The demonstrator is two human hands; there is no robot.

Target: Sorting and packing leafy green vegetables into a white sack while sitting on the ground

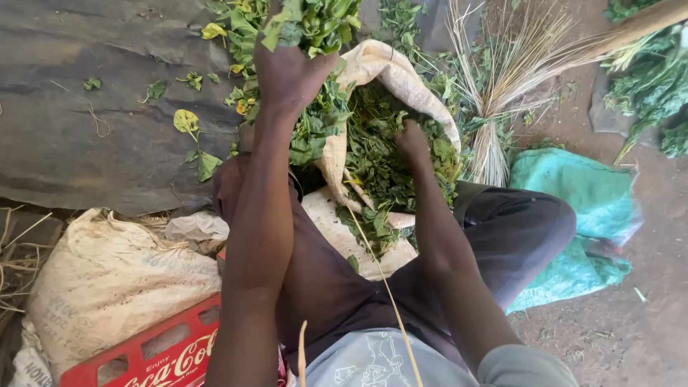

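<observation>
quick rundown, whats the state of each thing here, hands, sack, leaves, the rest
left hand: raised, shut on a bunch of leaves
right hand: down inside the sack, fingers hidden
open sack: mouth open, filled with greens
broom of dry stalks: lying on the ground
tied sack: closed, lying on its side
red crate: under the seated person
teal bag: crumpled

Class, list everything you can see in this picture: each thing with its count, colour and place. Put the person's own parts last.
leaves: many, green, in the sack's mouth, some loose on the tarp
sack: one, cream, open, centre
tarp: one, grey, upper left
broom: one, straw, upper right
full sack: one, off-white, lower left
crate: one, red, bottom left
bag: one, teal, right
left hand: raised, gripping a bunch of leaves
right hand: down among the sack's leaves
</observation>
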